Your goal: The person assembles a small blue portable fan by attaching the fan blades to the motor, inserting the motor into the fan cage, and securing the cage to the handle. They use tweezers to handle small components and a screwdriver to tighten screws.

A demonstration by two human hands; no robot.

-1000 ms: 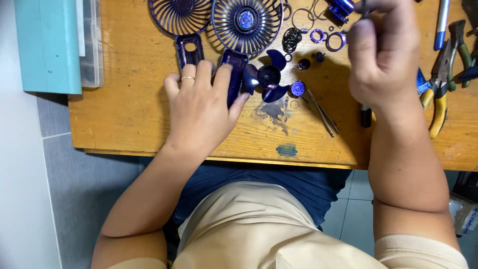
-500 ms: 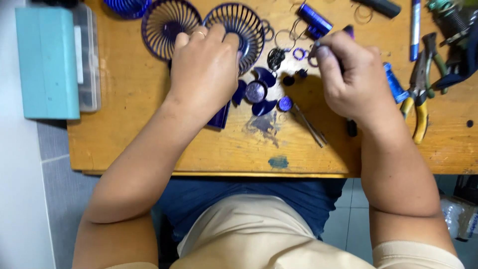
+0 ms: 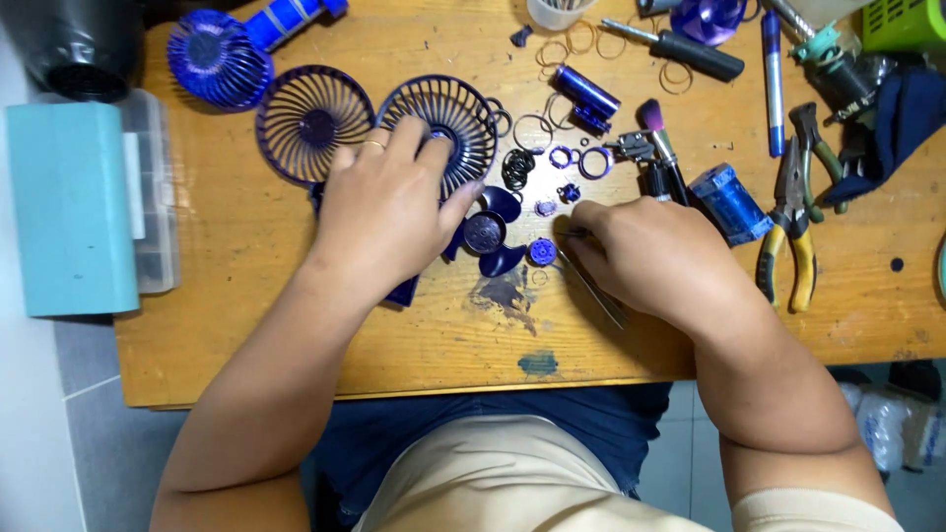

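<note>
Blue plastic fan propeller [image 3: 490, 234] lies on the wooden table [image 3: 246, 325], between both hands.
Left hand [image 3: 386, 212] rests spread beside it; right hand [image 3: 655, 258] pinches slim metal tweezers [image 3: 594, 286].

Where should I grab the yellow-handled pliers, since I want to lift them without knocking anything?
Take the pliers by the two yellow handles, coming from the near table edge. They lie flat with handles splayed toward the person and bare wood around them, while the jaws point into the tool clutter at the back.

Small dark blue fan propeller [image 3: 490, 233], lying flat just beside left fingertips, round blue cap [image 3: 541, 251] near right fingertips
</note>
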